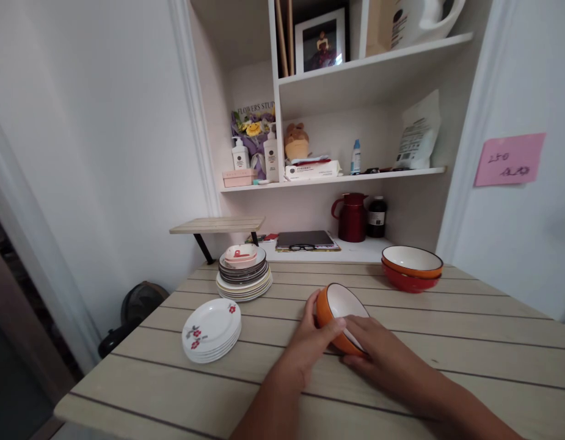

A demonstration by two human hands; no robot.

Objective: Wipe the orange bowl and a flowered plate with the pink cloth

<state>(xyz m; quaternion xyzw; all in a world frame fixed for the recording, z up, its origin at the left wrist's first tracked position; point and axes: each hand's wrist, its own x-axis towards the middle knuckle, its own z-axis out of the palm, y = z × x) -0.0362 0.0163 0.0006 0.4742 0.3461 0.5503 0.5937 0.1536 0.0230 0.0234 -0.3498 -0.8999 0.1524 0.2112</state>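
Note:
Both my hands grip an orange bowl (327,305) with a white inside and a dark rim, tilted over the middle of the table. My left hand (309,339) is closed round its left side, thumb over the near rim. On the right side, my right hand (371,348) has its fingers over the rim and its thumb below; its fingertips partly cover the inside. Further right stands an orange bowl (413,261) nested in a red bowl (410,281). To the left lies a stack of white plates (213,327) with red flowers.
Behind the flowered plates rises a taller stack of plates (243,284) topped by small dishes (240,253). A small raised shelf (218,225) overhangs the back left corner. Along the back are a laptop (305,239), glasses (303,247), a red jug (353,217) and a dark bottle (377,217).

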